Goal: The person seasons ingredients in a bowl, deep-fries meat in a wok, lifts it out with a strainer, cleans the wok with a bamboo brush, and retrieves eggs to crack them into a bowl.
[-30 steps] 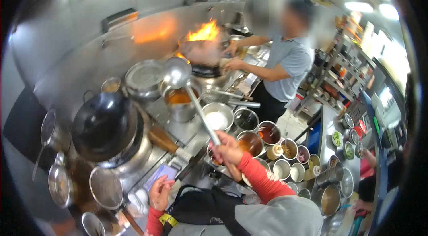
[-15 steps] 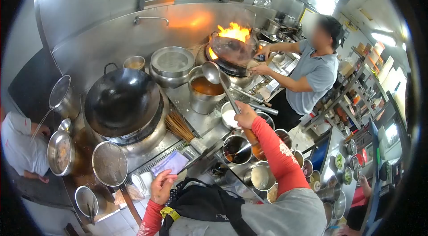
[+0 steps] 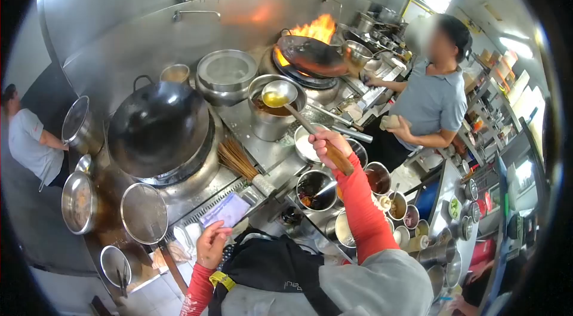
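Observation:
My right hand (image 3: 327,145) grips the wooden handle of a ladle (image 3: 279,94). Yellow liquid, like oil, lies in its bowl, which is over a steel pot (image 3: 271,131) of brown liquid. My left hand (image 3: 213,244) is low at the front with its fingers loosely apart and nothing visible in them. Just beyond those fingers lies a folded pale purple cloth (image 3: 225,210) on the counter's edge. A large black wok (image 3: 156,131) sits on the burner at left, its inside dark and glossy. A bamboo wok brush (image 3: 239,160) rests between wok and pot.
A co-worker (image 3: 433,98) stands at right beside a flaming wok (image 3: 311,56). Another person (image 3: 36,143) is at far left. Several seasoning pots, including one with dark sauce (image 3: 316,190), line my right. A round strainer (image 3: 144,213) lies at left front.
The ladle has risen from the pot, its bowl now showing yellow liquid. The co-worker's hands have left the flaming wok. The person at left has moved back.

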The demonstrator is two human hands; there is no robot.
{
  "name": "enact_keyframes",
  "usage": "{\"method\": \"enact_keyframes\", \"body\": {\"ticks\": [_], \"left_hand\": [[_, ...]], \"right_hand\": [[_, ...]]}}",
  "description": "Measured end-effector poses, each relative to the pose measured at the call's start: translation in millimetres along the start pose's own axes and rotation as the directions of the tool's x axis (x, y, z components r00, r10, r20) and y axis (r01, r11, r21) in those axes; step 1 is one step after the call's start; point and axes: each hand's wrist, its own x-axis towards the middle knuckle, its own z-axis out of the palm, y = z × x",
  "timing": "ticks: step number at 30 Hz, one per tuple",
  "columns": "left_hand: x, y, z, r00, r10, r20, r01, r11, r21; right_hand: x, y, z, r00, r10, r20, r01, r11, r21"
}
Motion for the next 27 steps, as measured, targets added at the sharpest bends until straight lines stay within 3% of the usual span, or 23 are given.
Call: {"method": "enact_keyframes", "body": {"ticks": [3, 8, 13, 17, 21, 22, 23, 25, 27], "left_hand": [[8, -4, 0, 0.999, 0.033, 0.017, -0.033, 0.999, 0.017], [14, -7, 4, 0.995, 0.074, 0.061, -0.079, 0.993, 0.084], [15, 13, 11, 0.997, 0.047, 0.063, -0.054, 0.990, 0.129], [11, 3, 10, 1.000, 0.012, 0.024, -0.013, 0.999, 0.032], [3, 8, -1, 1.000, 0.022, 0.015, -0.022, 1.000, 0.013], [-6, 9, -4, 1.000, -0.006, -0.006, 0.006, 1.000, 0.012], [-10, 11, -8, 1.000, -0.012, -0.022, 0.012, 1.000, 0.016], [-7, 13, -23, 0.998, 0.055, -0.042, -0.051, 0.995, 0.085], [-10, 4, -32, 0.996, 0.056, -0.068, -0.056, 0.998, 0.006]], "right_hand": [[-3, -2, 0, 0.999, 0.006, 0.048, -0.008, 0.999, 0.035], [-12, -9, 11, 0.998, -0.012, -0.064, 0.009, 0.998, -0.059], [-28, -6, 39, 0.991, 0.018, 0.133, -0.005, 0.995, -0.098], [-40, 12, 65, 0.988, 0.039, 0.148, -0.026, 0.996, -0.087], [-39, 46, 92, 0.977, 0.130, 0.169, -0.125, 0.991, -0.042], [-38, 57, 99, 0.971, 0.168, 0.172, -0.155, 0.984, -0.085], [-36, 71, 103, 0.983, 0.168, 0.075, -0.154, 0.974, -0.163], [-27, 91, 128, 0.970, 0.241, 0.036, -0.224, 0.938, -0.265], [-3, 107, 155, 0.913, 0.368, 0.176, -0.324, 0.917, -0.234]]}}
